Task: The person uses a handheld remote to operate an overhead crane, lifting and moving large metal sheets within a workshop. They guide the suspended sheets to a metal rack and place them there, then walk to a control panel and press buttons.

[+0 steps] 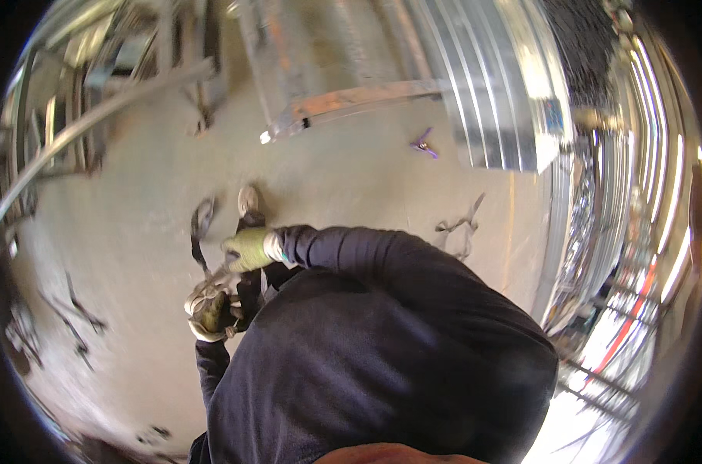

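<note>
My left hand (209,313), in a green-and-white work glove, is closed around a bunched strap at the left of my body. From there a dark strap (199,236) runs out and trails over the floor beyond my hands. Just above and to the right, my right hand (247,249), in a green glove with a white cuff, reaches across my body. Its fingers are curled in at the strap's greyish gathered part (218,280), close to the left hand. Motion blur hides the exact finger contact.
One of my shoes (248,199) stands on the grey floor. Other loose straps (463,226) lie about. Ahead are an orange-and-grey metal frame (359,97), a purple item (424,145) and a stack of ribbed metal sheets (482,93). A long bar (96,120) juts out at the left; racks line the right.
</note>
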### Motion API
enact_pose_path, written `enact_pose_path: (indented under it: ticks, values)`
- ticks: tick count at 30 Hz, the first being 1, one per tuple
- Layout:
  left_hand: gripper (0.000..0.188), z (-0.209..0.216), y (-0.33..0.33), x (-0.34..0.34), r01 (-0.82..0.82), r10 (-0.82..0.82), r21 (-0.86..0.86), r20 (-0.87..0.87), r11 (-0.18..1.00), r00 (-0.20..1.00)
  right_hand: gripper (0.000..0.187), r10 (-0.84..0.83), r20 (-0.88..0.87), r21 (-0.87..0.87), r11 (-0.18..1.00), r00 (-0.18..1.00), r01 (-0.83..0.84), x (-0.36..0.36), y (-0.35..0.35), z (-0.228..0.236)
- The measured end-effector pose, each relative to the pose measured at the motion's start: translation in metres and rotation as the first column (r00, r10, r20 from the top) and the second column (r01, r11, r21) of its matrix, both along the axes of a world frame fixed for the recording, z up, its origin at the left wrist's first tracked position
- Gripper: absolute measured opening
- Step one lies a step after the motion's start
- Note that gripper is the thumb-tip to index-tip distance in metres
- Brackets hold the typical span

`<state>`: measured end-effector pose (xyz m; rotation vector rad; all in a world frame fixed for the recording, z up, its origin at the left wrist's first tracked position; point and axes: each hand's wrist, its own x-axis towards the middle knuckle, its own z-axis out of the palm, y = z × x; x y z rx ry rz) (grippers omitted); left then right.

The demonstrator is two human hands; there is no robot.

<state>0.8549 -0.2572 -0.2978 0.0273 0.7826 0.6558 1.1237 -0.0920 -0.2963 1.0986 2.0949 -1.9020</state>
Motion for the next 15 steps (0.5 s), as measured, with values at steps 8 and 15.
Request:
enact_pose_path:
  ticks: [8,15]
  values:
    - [0.052,-0.003,0.024,-0.016,0.031,-0.038,-0.021,-0.574,0.999,0.818,0.042,-0.633,-0.073,0.253,0.736,0.770,0.628,0.202,-0.089,0.023]
    - [0.047,-0.051,0.042,0.038,0.111,-0.036,0.026,-0.852,0.993,0.522,0.058,-0.928,0.145,0.247,0.371,0.344,0.895,0.372,-0.306,0.002]
